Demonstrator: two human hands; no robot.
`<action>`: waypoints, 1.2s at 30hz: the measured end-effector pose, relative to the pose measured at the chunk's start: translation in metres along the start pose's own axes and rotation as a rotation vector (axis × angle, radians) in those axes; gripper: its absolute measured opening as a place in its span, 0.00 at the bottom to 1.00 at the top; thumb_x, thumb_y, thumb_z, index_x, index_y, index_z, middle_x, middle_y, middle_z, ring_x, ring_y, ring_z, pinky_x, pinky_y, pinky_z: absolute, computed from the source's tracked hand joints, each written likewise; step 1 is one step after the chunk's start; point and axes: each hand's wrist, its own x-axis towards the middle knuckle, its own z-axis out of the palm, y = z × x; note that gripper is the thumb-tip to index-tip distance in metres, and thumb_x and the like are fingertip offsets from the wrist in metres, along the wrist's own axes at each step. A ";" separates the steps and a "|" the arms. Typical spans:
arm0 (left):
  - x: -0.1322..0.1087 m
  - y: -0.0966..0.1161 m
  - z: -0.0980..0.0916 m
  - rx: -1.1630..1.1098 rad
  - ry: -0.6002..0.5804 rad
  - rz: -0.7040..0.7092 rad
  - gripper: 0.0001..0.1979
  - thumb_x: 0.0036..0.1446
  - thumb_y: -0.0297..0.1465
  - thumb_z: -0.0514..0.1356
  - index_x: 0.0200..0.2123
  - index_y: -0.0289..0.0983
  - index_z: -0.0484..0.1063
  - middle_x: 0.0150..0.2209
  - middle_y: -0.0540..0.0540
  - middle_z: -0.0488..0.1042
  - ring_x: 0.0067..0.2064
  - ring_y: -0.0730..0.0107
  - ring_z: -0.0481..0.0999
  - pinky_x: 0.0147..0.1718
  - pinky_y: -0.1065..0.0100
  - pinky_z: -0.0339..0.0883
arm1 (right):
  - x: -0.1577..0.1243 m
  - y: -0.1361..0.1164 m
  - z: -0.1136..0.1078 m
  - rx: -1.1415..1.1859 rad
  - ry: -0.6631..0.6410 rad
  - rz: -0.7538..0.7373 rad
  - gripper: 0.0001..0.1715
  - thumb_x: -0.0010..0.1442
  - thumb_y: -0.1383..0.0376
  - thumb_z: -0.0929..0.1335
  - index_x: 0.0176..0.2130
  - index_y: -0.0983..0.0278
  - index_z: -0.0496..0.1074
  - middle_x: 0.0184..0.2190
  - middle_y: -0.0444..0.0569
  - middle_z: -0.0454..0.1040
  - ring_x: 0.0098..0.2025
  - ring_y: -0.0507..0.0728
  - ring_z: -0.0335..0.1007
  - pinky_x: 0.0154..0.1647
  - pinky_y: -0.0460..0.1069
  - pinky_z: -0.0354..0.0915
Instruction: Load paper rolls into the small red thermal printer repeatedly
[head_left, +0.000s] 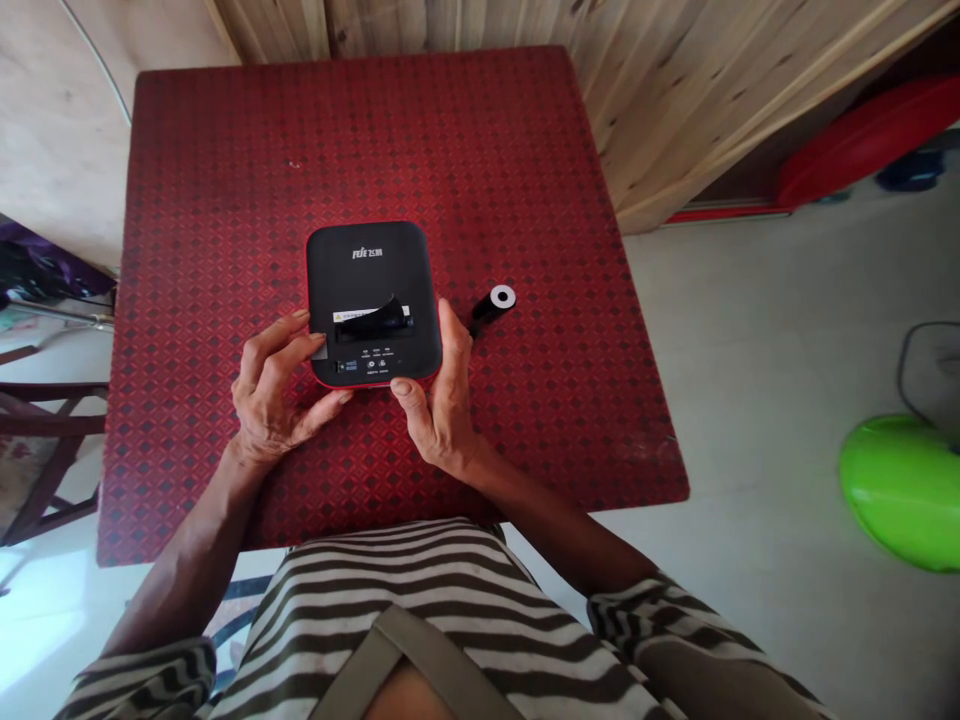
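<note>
A black box-shaped device (pixel 371 275) with a red base, white lettering on top and a slot near its front lies on the red patterned table (pixel 225 200). My left hand (pixel 274 395) grips its front left corner, fingers curled on the top edge and thumb under the front. My right hand (pixel 442 395) clasps the front right side, fingers along the side wall and thumb on the front edge. A black strip curls up out of the slot. A small black roll with a white end (pixel 493 304) lies on the table just right of the device, apart from my right hand.
Wooden plank walls stand behind the table. A dark wooden chair (pixel 37 440) is at the left. On the pale floor to the right are a bright green round object (pixel 900 490) and a red object (pixel 862 140) by the wall.
</note>
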 end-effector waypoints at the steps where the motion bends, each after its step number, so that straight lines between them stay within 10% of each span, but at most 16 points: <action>1: 0.000 0.000 -0.001 0.009 -0.006 -0.004 0.30 0.67 0.51 0.67 0.66 0.46 0.69 0.61 0.42 0.77 0.58 0.51 0.83 0.52 0.46 0.87 | 0.001 0.000 0.000 -0.003 0.000 -0.001 0.49 0.77 0.43 0.59 0.81 0.61 0.36 0.76 0.68 0.57 0.77 0.72 0.57 0.74 0.74 0.62; 36: -0.003 0.001 0.008 -0.107 -0.009 -0.179 0.31 0.60 0.59 0.69 0.56 0.45 0.72 0.54 0.40 0.77 0.57 0.50 0.80 0.56 0.46 0.78 | 0.009 0.000 -0.010 0.050 0.054 -0.020 0.45 0.76 0.44 0.59 0.79 0.61 0.44 0.75 0.68 0.58 0.77 0.72 0.58 0.73 0.75 0.62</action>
